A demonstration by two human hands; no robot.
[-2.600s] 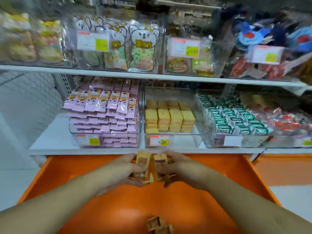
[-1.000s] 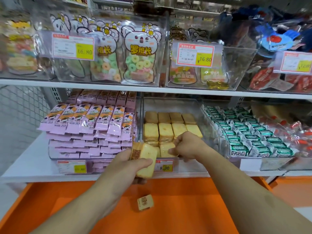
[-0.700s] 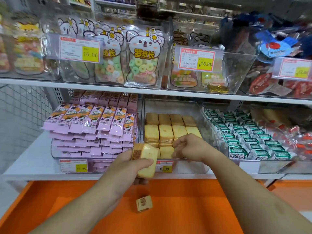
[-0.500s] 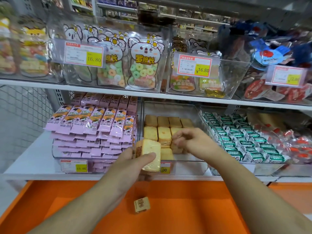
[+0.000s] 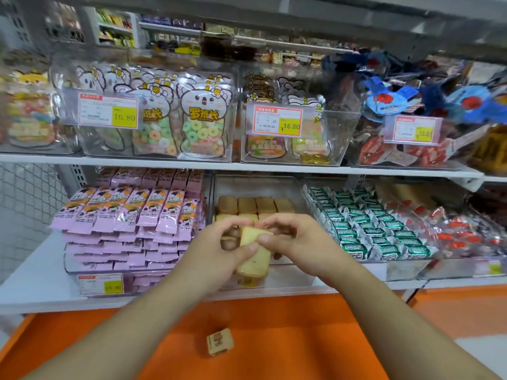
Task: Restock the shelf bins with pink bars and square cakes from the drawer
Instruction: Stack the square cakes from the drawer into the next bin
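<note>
Head view is showing me both hands meeting over the front of the clear cake bin [image 5: 290,283]. My left hand [image 5: 216,253] is pinching a wrapped square cake [image 5: 253,256] between thumb and fingers, and my right hand [image 5: 290,239] is closing its fingertips on the upper corner of that same cake, so both grips are clamped on it. The cake is standing tilted, its long axis running from the upper edge at the right grip down toward me, its lower end hanging just above the bin's front wall. The rows of cakes already in the bin [image 5: 255,205] are lying just beyond and slightly above the grips, so I am judging the coming move as a short push forward and a laying-flat, with the right hand nearer the open slot. One more square cake [image 5: 219,342] is lying on the orange drawer [image 5: 315,338] below the grips, well apart, toward me. The pink bars [image 5: 131,212] are sitting stacked left of the left grip.
</note>
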